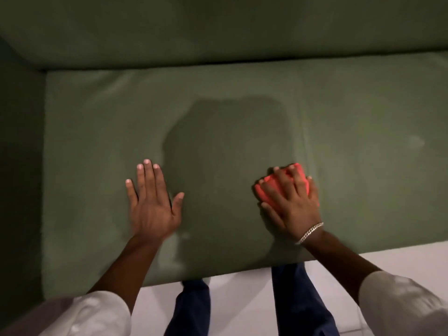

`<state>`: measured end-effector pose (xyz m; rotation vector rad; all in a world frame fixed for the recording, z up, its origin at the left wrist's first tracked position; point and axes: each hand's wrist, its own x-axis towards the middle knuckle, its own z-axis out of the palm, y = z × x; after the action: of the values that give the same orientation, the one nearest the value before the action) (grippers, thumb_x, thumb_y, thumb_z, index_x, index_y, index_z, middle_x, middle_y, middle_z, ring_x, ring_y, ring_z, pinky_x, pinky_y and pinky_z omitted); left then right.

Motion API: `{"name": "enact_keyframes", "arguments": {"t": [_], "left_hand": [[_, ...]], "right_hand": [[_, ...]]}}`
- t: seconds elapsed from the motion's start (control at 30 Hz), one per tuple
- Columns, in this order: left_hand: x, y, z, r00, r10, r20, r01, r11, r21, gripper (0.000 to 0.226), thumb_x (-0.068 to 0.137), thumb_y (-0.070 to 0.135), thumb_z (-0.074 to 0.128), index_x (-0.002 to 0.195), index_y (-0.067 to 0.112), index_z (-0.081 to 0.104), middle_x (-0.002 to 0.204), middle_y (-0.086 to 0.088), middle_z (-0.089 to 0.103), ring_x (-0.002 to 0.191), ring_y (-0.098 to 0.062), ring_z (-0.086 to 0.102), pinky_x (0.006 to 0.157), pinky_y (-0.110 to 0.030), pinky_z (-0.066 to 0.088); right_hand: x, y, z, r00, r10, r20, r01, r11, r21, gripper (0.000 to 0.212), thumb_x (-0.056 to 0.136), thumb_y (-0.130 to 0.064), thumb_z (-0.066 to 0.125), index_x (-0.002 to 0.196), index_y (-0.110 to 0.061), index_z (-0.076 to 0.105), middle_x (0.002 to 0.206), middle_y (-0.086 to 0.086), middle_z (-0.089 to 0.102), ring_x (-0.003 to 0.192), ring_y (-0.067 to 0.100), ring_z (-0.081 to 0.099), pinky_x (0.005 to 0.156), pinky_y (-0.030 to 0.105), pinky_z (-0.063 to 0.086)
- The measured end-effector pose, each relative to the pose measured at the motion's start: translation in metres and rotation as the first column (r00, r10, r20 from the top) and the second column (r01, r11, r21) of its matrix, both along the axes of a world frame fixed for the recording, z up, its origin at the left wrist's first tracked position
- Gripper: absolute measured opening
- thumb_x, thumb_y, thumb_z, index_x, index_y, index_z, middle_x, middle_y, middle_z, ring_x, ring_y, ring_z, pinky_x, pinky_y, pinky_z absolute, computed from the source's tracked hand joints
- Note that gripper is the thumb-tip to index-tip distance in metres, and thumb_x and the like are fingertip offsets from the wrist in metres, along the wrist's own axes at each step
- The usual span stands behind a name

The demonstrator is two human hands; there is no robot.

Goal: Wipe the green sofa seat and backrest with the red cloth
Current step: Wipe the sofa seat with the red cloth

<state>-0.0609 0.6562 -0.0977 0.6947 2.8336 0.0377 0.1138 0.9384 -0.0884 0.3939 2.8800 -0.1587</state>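
Note:
The green sofa seat [218,112] fills most of the view, with the backrest [218,27] running across the top. My right hand [291,202] presses the folded red cloth [299,174] flat onto the seat, right of centre, fingers spread over it. Only the cloth's far edge and left corner show past my fingers. My left hand [152,202] lies flat and open on the seat, left of centre, holding nothing. A dark shadow falls on the seat between and beyond the hands.
The sofa's left armrest [19,166] rises along the left edge. Pale floor [242,306] shows below the seat's front edge, where my legs in dark blue trousers [298,299] stand. A silver bracelet [309,232] is on my right wrist.

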Motion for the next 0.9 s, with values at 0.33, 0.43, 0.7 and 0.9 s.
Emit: {"name": "enact_keyframes", "arguments": {"t": [0.33, 0.43, 0.7, 0.9], "left_hand": [[0.11, 0.271, 0.0, 0.913, -0.402, 0.073, 0.393, 0.912, 0.119, 0.079, 0.093, 0.05, 0.035, 0.155, 0.003, 0.022, 0.167, -0.016, 0.014, 0.155, -0.032, 0.013, 0.122, -0.06, 0.012], [0.117, 0.335, -0.003, 0.912, -0.407, 0.048, 0.402, 0.912, 0.087, 0.078, 0.093, 0.049, 0.034, 0.155, 0.004, 0.02, 0.167, -0.016, 0.014, 0.155, -0.032, 0.013, 0.122, -0.06, 0.011], [0.095, 0.42, -0.008, 0.894, -0.448, 0.0, 0.447, 0.894, 0.028, 0.083, 0.093, 0.053, 0.028, 0.156, 0.002, 0.011, 0.167, -0.018, 0.006, 0.156, -0.032, 0.003, 0.124, -0.059, 0.006], [0.085, 0.439, -0.007, 0.879, -0.476, -0.019, 0.477, 0.879, 0.024, 0.086, 0.092, 0.056, 0.029, 0.156, 0.002, 0.012, 0.167, -0.018, 0.006, 0.156, -0.033, 0.003, 0.123, -0.059, 0.004]], "right_hand": [[0.134, 0.16, 0.009, 0.976, -0.215, 0.031, 0.213, 0.975, 0.061, 0.058, 0.095, -0.066, 0.028, 0.147, -0.042, 0.039, 0.159, 0.008, 0.039, 0.148, 0.041, 0.028, 0.11, 0.066, 0.029], [0.151, 0.23, 0.009, 0.777, -0.629, -0.024, 0.629, 0.775, 0.06, 0.062, 0.094, -0.066, 0.022, 0.147, -0.039, 0.038, 0.16, 0.008, 0.035, 0.149, 0.041, 0.024, 0.112, 0.066, 0.028], [0.184, 0.298, -0.015, 0.966, -0.145, -0.216, 0.172, 0.978, 0.114, 0.058, 0.094, -0.063, 0.039, 0.146, -0.038, 0.042, 0.159, 0.006, 0.039, 0.149, 0.036, 0.029, 0.112, 0.066, 0.027], [0.11, 0.3, -0.016, 0.784, -0.577, -0.227, 0.589, 0.808, -0.019, 0.057, 0.093, -0.065, 0.037, 0.146, -0.043, 0.037, 0.161, 0.008, 0.032, 0.148, 0.04, 0.022, 0.113, 0.064, 0.024]]}}
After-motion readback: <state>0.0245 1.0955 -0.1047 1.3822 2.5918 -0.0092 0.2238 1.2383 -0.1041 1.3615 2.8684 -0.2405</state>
